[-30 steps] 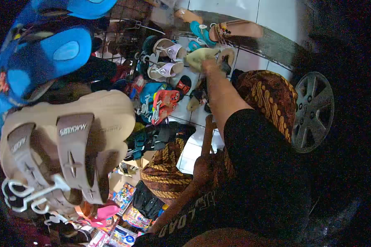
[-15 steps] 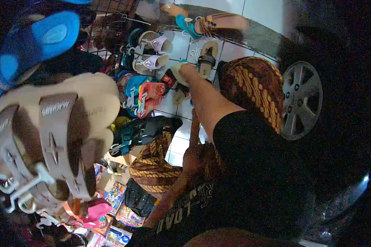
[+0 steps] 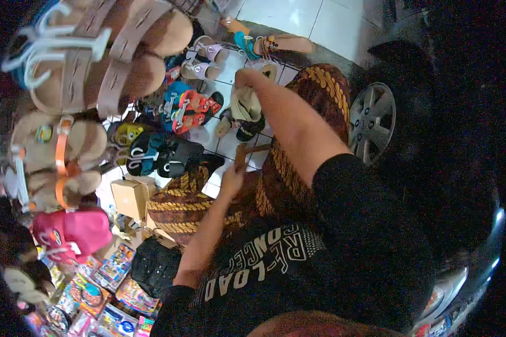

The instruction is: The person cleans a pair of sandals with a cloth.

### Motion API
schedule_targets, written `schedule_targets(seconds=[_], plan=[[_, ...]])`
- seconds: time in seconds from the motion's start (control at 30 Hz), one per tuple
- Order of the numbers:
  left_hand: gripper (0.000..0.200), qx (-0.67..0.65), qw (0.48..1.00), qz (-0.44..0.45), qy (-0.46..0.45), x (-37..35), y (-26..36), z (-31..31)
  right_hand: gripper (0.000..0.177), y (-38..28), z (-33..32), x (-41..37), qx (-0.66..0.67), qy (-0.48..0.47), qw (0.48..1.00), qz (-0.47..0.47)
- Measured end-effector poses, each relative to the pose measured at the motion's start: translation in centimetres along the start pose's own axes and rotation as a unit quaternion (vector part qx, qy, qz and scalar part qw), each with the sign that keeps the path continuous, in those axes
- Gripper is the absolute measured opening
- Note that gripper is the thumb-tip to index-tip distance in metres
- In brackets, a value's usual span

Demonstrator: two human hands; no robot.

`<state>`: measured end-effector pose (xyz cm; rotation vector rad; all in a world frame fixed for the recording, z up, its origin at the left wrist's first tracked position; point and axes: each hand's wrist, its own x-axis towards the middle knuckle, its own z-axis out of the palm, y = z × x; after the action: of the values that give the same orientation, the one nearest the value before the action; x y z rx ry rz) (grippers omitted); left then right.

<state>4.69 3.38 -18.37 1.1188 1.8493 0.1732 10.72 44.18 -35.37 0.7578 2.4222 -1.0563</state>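
Observation:
My right hand (image 3: pixel 246 78) reaches out above the tiled floor, its fingers closed on the edge of a pale, soft-looking item (image 3: pixel 246 104). Dark footwear (image 3: pixel 249 130) lies just below that item. Nearer my body, my left hand (image 3: pixel 234 175) is wrapped round a narrow brown item (image 3: pixel 242 156), whose type I cannot make out. Patterned brown cloth (image 3: pixel 284 163) covers my legs on both sides of my left hand. Red sandals (image 3: pixel 190 111) and black sandals (image 3: pixel 168 154) are left of my hands.
Large beige sandals (image 3: pixel 138 45) hang close at the upper left, above orange-strapped ones (image 3: pixel 63 163). A cardboard box (image 3: pixel 130 199), a pink item (image 3: pixel 76 233) and colourful packages (image 3: pixel 115 267) are at the lower left. A vehicle wheel (image 3: pixel 373 123) stands at the right.
The view has shifted, and the hanging sandals appear higher. The pale item at my right hand now shows more of its surface. My left hand is farther left and higher in view.

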Motion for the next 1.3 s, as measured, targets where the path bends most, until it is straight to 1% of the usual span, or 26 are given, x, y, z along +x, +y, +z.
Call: schedule_targets(seconds=[0.03,0.07,0.1,0.17,0.23,0.27,0.3,0.33,0.37,0.4,0.43,0.47,0.53,0.6,0.63,0.67,0.77,0.8,0.9,0.97,1.03,1.1,1.13,1.17,1.23,1.3], plan=[[0.054,-0.026,0.999,-0.039,-0.001,1.7,-0.7,-0.7,0.047,-2.9,-1.9,-3.4,0.017,-0.001,1.0,0.022],[0.06,-0.309,0.948,-0.068,-0.02,2.4,-0.5,-1.2,0.046,-6.2,-4.1,-7.3,0.033,-0.002,0.998,0.044],[0.066,-0.568,0.817,-0.094,-0.036,2.3,0.0,-1.9,0.045,-9.8,-6.5,-11.5,0.05,-0.001,0.997,0.065],[0.074,-0.737,0.649,-0.136,-0.131,0.4,4.1,-6.3,0.041,-11.6,-3.7,-14.1,0.005,0.072,0.978,-0.198],[0.079,-0.782,0.604,-0.045,-0.144,-0.9,4.3,-7.1,0.038,-17.7,-2.1,-17.2,-0.088,0.028,0.962,-0.255],[0.085,-0.707,0.693,0.105,-0.098,-1.4,3.9,-6.6,0.037,-22.4,-1.7,-20.9,-0.167,-0.042,0.97,-0.173],[0.083,-0.515,0.829,0.218,0.031,-1.9,3.7,-6.6,0.037,-25.0,0.0,-23.1,-0.129,-0.035,0.977,-0.167],[0.082,-0.276,0.899,0.304,0.154,-2.5,3.8,-6.8,0.037,-26.9,1.6,-25.2,-0.087,-0.026,0.983,-0.157],[0.078,-0.257,0.905,0.302,0.156,-2.3,3.4,-6.7,0.038,-27.7,3.5,-27.1,0.017,0.039,0.972,-0.23],[0.075,-0.237,0.91,0.301,0.158,-2.1,3.0,-6.6,0.04,-29.3,2.8,-28.1,0.056,-0.003,0.979,-0.198],[0.07,-0.448,0.864,0.226,0.044,-1.4,2.4,-6.1,0.041,-30.5,1.8,-28.7,0.095,-0.045,0.981,-0.162],[0.068,-0.573,0.803,0.159,-0.029,-0.8,1.8,-5.8,0.042,-30.1,1.8,-28.5,0.108,0.004,0.976,-0.189],[0.063,-0.667,0.732,0.1,-0.09,-1.3,3.3,-6.6,0.042,-28.5,1.2,-28.2,0.137,0.108,0.955,-0.241],[0.059,-0.685,0.715,0.093,-0.1,-2.6,5.0,-7.9,0.045,-28.1,-1.1,-29.2,0.175,0.048,0.971,-0.158],[0.057,-0.682,0.718,0.098,-0.097,-3.4,6.1,-8.7,0.047,-28.3,-2.8,-30.0,0.196,0.02,0.974,-0.114],[0.055,-0.673,0.727,0.107,-0.089,-4.2,7.4,-9.6,0.035,-29.1,-3.9,-31.4,0.161,0.046,0.984,-0.058],[0.049,-0.576,0.8,0.165,-0.021,-7.7,12.9,-12.3,0.036,-28.8,-2.4,-32.4,0.066,0.092,0.992,-0.059],[0.047,-0.524,0.832,0.185,0.006,-9.2,15.0,-12.9,0.038,-28.4,-2.4,-33.0,0.108,0.109,0.976,-0.156],[0.041,-0.373,0.9,0.218,0.057,-12.7,20.4,-13.1,0.036,-26.2,-6.3,-35.6,0.282,0.259,0.876,-0.292],[0.037,-0.362,0.908,0.204,0.047,-13.9,21.8,-12.4,0.034,-19.2,-9.7,-36.2,0.383,0.321,0.836,-0.227],[0.032,-0.598,0.789,0.126,-0.057,-13.0,19.1,-12.1,0.032,-10.9,-10.5,-36.2,0.431,0.455,0.778,-0.041],[0.028,-0.746,0.653,0.046,-0.124,-12.3,17.0,-11.6,0.057,-1.2,-8.7,-36.0,0.658,0.467,0.59,-0.011],[0.027,-0.787,0.599,0.014,-0.146,-12.3,16.1,-11.2,0.045,1.5,-7.3,-36.5,0.683,0.468,0.559,0.055],[0.026,-0.789,0.592,0.011,-0.164,-11.9,15.6,-10.7,0.034,4.1,-6.2,-36.8,0.702,0.465,0.526,0.118],[0.026,-0.783,0.6,-0.011,-0.164,-13.0,16.3,-10.8,0.03,9.8,-1.8,-38.0,0.567,0.564,0.577,0.164],[0.026,-0.768,0.624,-0.055,-0.135,-14.0,15.8,-11.9,0.032,13.3,4.1,-36.0,0.465,0.572,0.625,0.256]])
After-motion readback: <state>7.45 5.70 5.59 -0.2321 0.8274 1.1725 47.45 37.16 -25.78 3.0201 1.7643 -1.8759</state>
